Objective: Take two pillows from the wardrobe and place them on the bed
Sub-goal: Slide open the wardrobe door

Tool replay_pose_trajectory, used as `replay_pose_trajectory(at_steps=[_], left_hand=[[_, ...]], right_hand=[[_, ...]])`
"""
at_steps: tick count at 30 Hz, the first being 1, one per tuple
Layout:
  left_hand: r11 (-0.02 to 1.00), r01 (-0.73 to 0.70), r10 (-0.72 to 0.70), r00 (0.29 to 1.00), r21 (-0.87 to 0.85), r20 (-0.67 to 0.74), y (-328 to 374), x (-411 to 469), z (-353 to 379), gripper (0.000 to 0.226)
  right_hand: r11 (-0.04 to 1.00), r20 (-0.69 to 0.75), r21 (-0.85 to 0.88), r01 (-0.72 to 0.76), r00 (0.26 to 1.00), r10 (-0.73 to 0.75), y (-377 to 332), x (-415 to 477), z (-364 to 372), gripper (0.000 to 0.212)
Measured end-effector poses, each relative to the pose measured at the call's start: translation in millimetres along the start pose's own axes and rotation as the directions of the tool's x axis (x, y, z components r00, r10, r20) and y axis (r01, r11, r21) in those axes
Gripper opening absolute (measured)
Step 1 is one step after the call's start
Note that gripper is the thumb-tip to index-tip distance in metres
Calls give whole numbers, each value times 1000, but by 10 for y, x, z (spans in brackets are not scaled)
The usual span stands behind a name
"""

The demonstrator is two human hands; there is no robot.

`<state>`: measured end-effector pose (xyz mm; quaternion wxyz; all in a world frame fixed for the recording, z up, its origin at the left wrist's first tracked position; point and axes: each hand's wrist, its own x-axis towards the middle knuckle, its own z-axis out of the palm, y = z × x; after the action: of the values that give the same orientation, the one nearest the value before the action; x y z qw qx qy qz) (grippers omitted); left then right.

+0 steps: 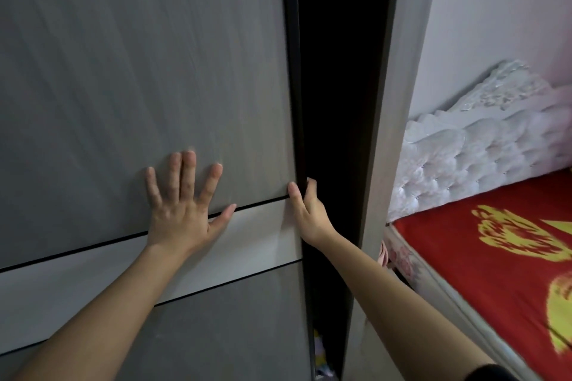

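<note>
1. Wardrobe door [139,71]: grey sliding panel with a pale band across it. It stands partly open, leaving a narrow dark gap [340,102] between its edge and the side panel [393,102].
2. Left hand [182,204]: spread flat, palm and fingers pressed against the door face, straddling the upper line of the pale band.
3. Right hand [305,207]: curled round the door's dark edge, thumb on the front face, fingers hooked behind into the gap.
4. Pillows: not in view. The wardrobe interior is black from here; only some small, blurred items show at the bottom of the gap. Presumably the pillows sit inside, behind the door.
5. Bed [495,257]: to the right, just beside the wardrobe, with a red patterned cover and a white tufted headboard [464,145]. No pillows lie on the visible part.
6. Step in hand, as judged: sliding the door leftward to open the wardrobe.
7. Handling notes: pull with the right hand's hooked fingers and let the flat left palm add a sideways push. Keep both efforts along the track, not into the panel, to avoid binding. Open wide enough for a pillow's full bulk. Mind the fingers behind the edge if the door overlaps another panel.
</note>
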<state>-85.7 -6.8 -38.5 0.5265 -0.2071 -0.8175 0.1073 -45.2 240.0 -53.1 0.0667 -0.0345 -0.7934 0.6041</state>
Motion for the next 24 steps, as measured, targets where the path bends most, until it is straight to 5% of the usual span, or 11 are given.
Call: replay_pose_trajectory(at_steps=[11, 24], left_hand=[[995, 22, -15, 997, -98, 75, -115, -29, -141, 81], [996, 56, -52, 996, -65, 74, -977, -560, -256, 76]], right_hand=[[996, -274, 79, 27, 962, -5, -125, -154, 384, 66], [996, -173, -76, 51, 983, -64, -250, -364, 1270, 63]])
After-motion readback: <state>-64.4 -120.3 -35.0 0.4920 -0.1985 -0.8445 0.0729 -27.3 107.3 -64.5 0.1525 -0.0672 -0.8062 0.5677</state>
